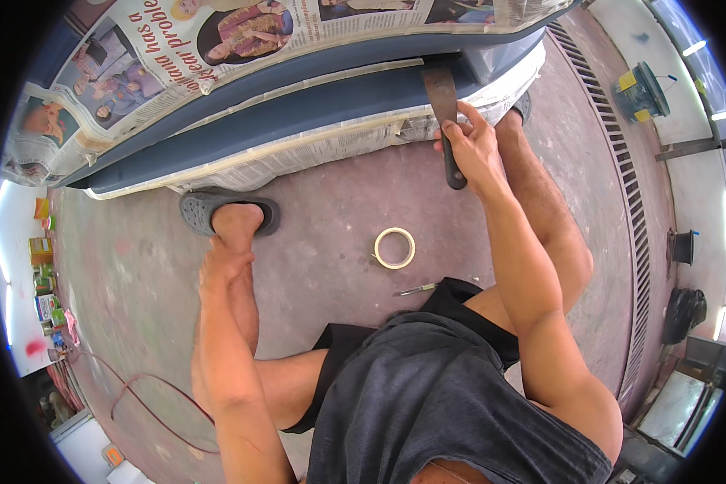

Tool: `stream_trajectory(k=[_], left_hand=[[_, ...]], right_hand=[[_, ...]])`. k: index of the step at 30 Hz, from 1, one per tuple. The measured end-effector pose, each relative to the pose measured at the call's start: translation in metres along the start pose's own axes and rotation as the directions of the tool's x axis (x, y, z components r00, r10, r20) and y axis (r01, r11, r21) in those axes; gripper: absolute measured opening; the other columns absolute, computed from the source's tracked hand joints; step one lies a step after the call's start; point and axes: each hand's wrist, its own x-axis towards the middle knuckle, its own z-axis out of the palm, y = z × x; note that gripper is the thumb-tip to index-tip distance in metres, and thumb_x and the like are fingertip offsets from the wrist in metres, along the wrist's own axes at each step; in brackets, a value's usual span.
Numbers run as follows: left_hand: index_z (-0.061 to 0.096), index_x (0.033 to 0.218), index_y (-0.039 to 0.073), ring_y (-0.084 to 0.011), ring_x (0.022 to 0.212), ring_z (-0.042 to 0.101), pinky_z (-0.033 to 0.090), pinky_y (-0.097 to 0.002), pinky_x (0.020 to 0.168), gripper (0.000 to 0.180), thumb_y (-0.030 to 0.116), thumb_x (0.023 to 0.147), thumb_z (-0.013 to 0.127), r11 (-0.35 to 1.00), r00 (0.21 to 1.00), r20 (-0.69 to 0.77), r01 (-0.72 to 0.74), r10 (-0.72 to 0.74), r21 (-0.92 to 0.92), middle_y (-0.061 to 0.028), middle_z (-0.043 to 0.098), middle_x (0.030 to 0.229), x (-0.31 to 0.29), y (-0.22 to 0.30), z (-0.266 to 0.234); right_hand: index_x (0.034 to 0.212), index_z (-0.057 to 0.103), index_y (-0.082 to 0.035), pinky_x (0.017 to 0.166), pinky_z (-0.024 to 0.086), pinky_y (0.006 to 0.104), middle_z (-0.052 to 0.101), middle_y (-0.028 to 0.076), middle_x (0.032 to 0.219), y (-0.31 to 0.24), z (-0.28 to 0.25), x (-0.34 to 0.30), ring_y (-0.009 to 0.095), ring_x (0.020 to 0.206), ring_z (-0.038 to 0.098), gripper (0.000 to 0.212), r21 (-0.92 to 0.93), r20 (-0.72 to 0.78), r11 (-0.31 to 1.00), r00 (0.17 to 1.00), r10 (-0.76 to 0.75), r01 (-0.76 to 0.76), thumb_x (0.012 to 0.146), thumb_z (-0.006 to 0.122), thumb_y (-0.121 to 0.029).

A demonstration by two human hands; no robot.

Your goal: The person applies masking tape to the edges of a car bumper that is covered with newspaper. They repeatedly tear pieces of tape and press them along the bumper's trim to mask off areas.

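My right hand [474, 147] grips a putty knife [442, 101] by its dark handle. The knife's worn, brownish blade points away from me and lies over the blue-grey painted panel [363, 98] of a vehicle body. Newspaper [226, 52] covers the panel above, and strips of paper and pale masking tape [298, 155] run along its lower edge. My left hand [226, 264] is closed around my left lower leg, just above the grey clog [204, 214]. On the floor between my legs lies a roll of masking tape [377, 248].
A slim cutter-like tool [416, 289] lies near my shorts. To the right runs a slotted floor drain [621, 153], with a bucket [641, 91] beyond it. A thin reddish hose [125, 387] curls at left, near cans and boxes [42, 252] along the wall.
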Motion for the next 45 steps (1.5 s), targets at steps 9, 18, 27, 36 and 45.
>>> stream_trajectory(k=[9, 18, 27, 36, 45], left_hand=[[0.036, 0.155, -0.006, -0.0436, 0.134, 0.061, 0.048, -0.0486, 0.112, 0.11, 0.042, 0.07, 0.087, 0.999, 1.0, -0.016, 0.008, -0.009, -0.036, -0.0334, 0.063, 0.139, -0.007, 0.002, -0.003], [0.035, 0.157, -0.004, -0.0427, 0.134, 0.061, 0.047, -0.0485, 0.113, 0.11, 0.044, 0.072, 0.085, 1.0, 1.0, 0.005, 0.03, -0.03, -0.008, -0.0319, 0.064, 0.14, -0.012, 0.009, -0.006], [0.037, 0.157, -0.001, -0.0416, 0.136, 0.06, 0.047, -0.0483, 0.114, 0.109, 0.045, 0.072, 0.085, 0.999, 0.999, -0.002, 0.041, -0.041, 0.005, -0.0309, 0.062, 0.142, -0.007, 0.008, -0.002], [0.038, 0.154, -0.001, -0.0427, 0.133, 0.062, 0.048, -0.0493, 0.111, 0.104, 0.043, 0.073, 0.086, 0.999, 1.0, 0.006, 0.009, -0.008, -0.037, -0.0309, 0.065, 0.138, -0.004, 0.001, 0.001], [0.037, 0.153, -0.002, -0.041, 0.131, 0.064, 0.05, -0.0481, 0.11, 0.1, 0.041, 0.076, 0.085, 1.0, 1.0, -0.012, 0.002, -0.002, -0.021, -0.0287, 0.068, 0.134, -0.005, -0.002, 0.002]], right_hand=[[0.163, 0.033, 0.005, 0.056, 0.05, 0.0282, 0.075, 0.011, 0.093, -0.003, 0.009, 0.035, 0.015, 0.073, 0.07, 0.068, 0.125, -0.046, 0.992, 0.999, 0.027, -0.021, 0.103, 0.062, -0.013], [0.162, 0.034, 0.005, 0.052, 0.048, 0.0267, 0.075, 0.011, 0.096, -0.007, 0.0, 0.042, 0.014, 0.073, 0.07, 0.069, 0.056, -0.016, 0.995, 0.996, 0.086, -0.085, 0.102, 0.063, -0.012], [0.159, 0.037, 0.01, 0.058, 0.053, 0.0267, 0.075, 0.014, 0.096, -0.024, -0.009, 0.054, 0.015, 0.073, 0.071, 0.067, 0.061, 0.032, 0.994, 0.996, 0.086, -0.088, 0.102, 0.064, -0.012], [0.158, 0.036, 0.012, 0.059, 0.056, 0.0279, 0.073, 0.015, 0.094, -0.026, -0.003, 0.049, 0.017, 0.071, 0.07, 0.066, 0.074, 0.03, 0.992, 0.994, 0.103, -0.105, 0.102, 0.065, -0.009], [0.16, 0.021, 0.012, 0.063, 0.063, 0.0356, 0.069, 0.021, 0.099, -0.022, 0.051, 0.036, 0.027, 0.076, 0.076, 0.076, 0.308, -0.008, 0.947, 0.995, 0.098, -0.091, 0.101, 0.065, -0.004]])
